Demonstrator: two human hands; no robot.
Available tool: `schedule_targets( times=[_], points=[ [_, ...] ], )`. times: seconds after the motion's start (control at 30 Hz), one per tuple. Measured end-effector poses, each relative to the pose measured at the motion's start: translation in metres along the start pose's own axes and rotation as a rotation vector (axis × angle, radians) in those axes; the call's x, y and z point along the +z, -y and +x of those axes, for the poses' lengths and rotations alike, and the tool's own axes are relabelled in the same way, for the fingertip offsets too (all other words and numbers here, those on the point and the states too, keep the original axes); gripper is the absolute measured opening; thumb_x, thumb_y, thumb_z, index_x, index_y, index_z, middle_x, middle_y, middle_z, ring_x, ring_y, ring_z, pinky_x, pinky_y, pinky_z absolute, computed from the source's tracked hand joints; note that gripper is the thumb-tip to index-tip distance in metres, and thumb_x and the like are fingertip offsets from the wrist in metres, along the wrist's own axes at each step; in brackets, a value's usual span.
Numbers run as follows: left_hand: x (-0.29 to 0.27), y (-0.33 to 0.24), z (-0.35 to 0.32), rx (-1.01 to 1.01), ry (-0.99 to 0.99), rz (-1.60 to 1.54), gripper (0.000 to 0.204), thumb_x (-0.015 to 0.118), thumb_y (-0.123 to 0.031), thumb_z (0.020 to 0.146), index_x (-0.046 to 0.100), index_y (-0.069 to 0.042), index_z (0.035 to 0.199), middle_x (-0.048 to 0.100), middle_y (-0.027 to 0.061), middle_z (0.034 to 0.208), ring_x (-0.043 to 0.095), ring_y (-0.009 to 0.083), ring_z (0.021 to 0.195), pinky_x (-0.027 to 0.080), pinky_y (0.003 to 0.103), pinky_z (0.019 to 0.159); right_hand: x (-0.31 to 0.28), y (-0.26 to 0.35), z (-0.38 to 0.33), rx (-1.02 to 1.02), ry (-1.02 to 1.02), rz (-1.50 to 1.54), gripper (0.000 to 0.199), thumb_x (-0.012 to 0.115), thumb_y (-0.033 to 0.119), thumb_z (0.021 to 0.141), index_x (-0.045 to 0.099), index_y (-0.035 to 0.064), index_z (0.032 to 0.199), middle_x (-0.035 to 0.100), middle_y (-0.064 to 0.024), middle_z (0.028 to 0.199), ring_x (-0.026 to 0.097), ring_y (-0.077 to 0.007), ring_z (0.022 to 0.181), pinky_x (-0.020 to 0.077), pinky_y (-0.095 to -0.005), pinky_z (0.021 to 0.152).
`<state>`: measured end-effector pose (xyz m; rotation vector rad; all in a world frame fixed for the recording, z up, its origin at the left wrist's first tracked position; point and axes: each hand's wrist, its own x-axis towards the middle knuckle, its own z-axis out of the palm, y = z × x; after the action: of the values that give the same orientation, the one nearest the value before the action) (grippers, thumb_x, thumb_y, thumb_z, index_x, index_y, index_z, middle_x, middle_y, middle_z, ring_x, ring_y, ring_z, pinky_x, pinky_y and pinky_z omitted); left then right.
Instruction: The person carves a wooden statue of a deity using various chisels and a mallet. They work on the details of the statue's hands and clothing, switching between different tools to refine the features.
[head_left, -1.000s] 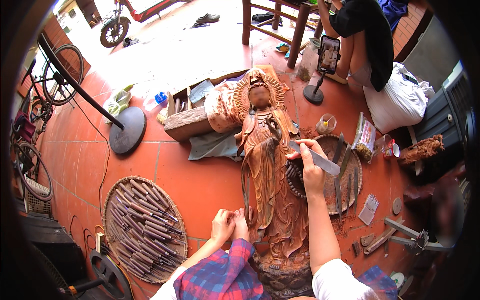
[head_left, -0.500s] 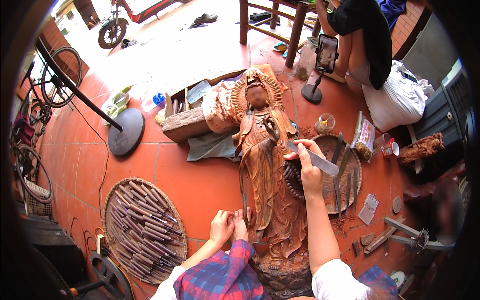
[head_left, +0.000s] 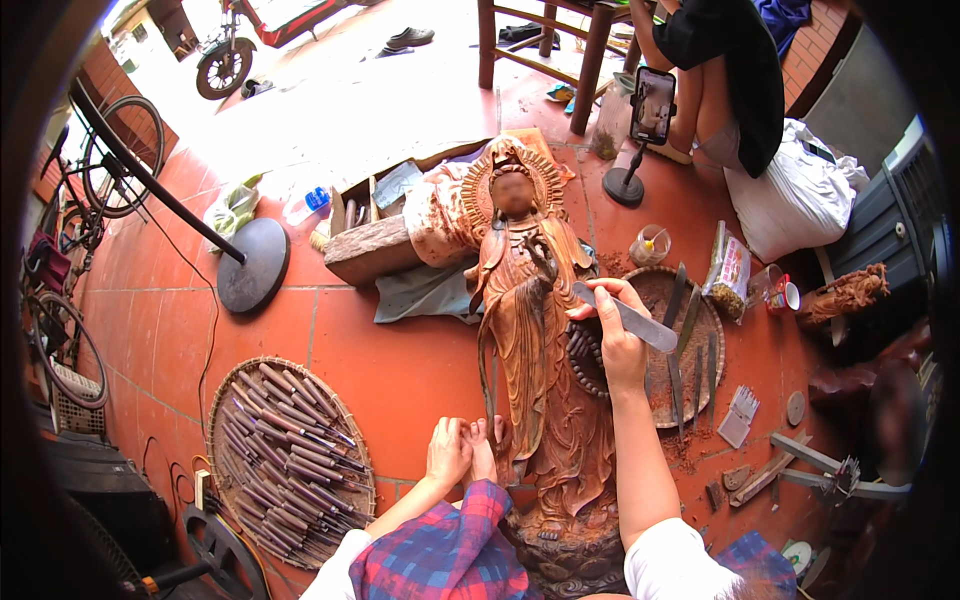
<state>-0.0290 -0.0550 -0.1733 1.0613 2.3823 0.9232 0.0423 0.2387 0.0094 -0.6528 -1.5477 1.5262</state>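
A carved wooden statue point(head_left: 530, 360) of a robed figure with a rayed halo lies on its back before me, its head propped at the far end. In my right hand point(head_left: 620, 325) is a flat grey metal file point(head_left: 648, 328), pinched between thumb and fingers; its tip is over the statue's chest and raised arm. My left hand point(head_left: 447, 455) rests at the statue's left edge, fingers curled against the toes of my bare foot point(head_left: 480, 458). Plaid cloth point(head_left: 440, 550) covers my leg below it.
A round woven tray point(head_left: 365, 430) at left holds several wooden-handled chisels. Another tray point(head_left: 710, 310) at right carries long files. A wooden block point(head_left: 365, 250) and a padded bundle point(head_left: 440, 215) support the statue's head. A phone stand point(head_left: 625, 188) and a seated person point(head_left: 735, 80) are beyond.
My left hand has shifted very slightly to the right by the toes. My right hand and the file have hardly moved.
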Motion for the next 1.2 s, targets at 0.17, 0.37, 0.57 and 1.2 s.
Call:
schedule_targets(
  times=[0.17, 0.37, 0.57, 1.2],
  points=[
    [0.0014, -0.0012, -0.0020, -0.088, -0.063, -0.020, 0.024, 0.060, -0.002, 0.083, 0.053, -0.002, 0.105, 0.054, 0.0178, 0.099, 0.058, 0.0392, 0.096, 0.050, 0.048, 0.079, 0.0007, -0.0011, -0.0004, 0.000, 0.000, 0.022, 0.016, 0.056, 0.012, 0.101, 0.063, -0.0021, 0.104, 0.069, -0.0074, 0.077, 0.069, -0.0137, 0.075, 0.0527, -0.0264, 0.075],
    [0.0049, -0.0044, 0.0000, -0.087, -0.042, 0.036, 0.021, 0.059, -0.002, 0.084, 0.052, -0.001, 0.103, 0.052, 0.0197, 0.099, 0.058, 0.0408, 0.093, 0.051, 0.049, 0.077, 0.0001, -0.0010, 0.0000, -0.011, 0.007, 0.001, 0.017, 0.054, 0.012, 0.102, 0.063, -0.0023, 0.104, 0.069, -0.0079, 0.077, 0.069, -0.0145, 0.075, 0.0530, -0.0270, 0.076],
    [0.0049, 0.0000, 0.0017, -0.077, -0.018, 0.107, 0.018, 0.058, -0.003, 0.084, 0.051, -0.001, 0.101, 0.052, 0.0215, 0.099, 0.058, 0.0426, 0.092, 0.050, 0.050, 0.078, -0.0002, -0.0005, -0.0005, -0.006, 0.013, -0.036, 0.020, 0.052, 0.015, 0.103, 0.062, -0.0024, 0.106, 0.069, -0.0089, 0.077, 0.068, -0.0153, 0.074, 0.0530, -0.0282, 0.077],
    [0.0060, 0.0025, -0.0002, -0.051, 0.063, 0.195, 0.014, 0.058, -0.004, 0.084, 0.053, 0.000, 0.096, 0.051, 0.0221, 0.101, 0.054, 0.0417, 0.096, 0.049, 0.049, 0.080, 0.0008, -0.0014, 0.0002, -0.002, 0.004, 0.016, 0.015, 0.055, 0.010, 0.101, 0.063, -0.0020, 0.104, 0.069, -0.0073, 0.076, 0.069, -0.0144, 0.074, 0.0532, -0.0269, 0.075]
  ],
)
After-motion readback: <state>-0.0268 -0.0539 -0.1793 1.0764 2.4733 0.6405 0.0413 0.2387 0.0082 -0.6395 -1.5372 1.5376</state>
